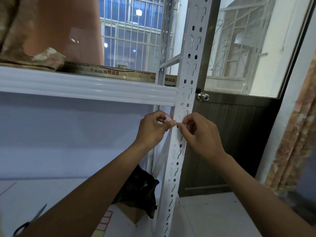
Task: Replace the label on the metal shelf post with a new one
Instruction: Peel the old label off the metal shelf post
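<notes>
One pair of scissors with dark handles lies at the far lower left, partly hidden by the left forearm. Above it a white ribbed shelf beam runs across to the post, with a gold printed strip lying on the shelf behind it. Lower down, past the forearm, a sheet of red-bordered labels lies flat, and just to its right a crumpled black bag sits over an open cardboard box. The left hand is raised just below the beam, its fingers curled and its thumb pinching a small red-and-white label, which sits at the left edge of the post, close against it. The white metal shelf post, punched with rows of slots and holes, stands upright between the two hands. The right hand has its fingers curled, its thumb and forefinger tips pressed together on the post face and touching the left thumb; whether they grip an edge of the label I cannot tell. Behind it is a dark door with a round metal knob, and a patterned curtain hangs at the far right.
</notes>
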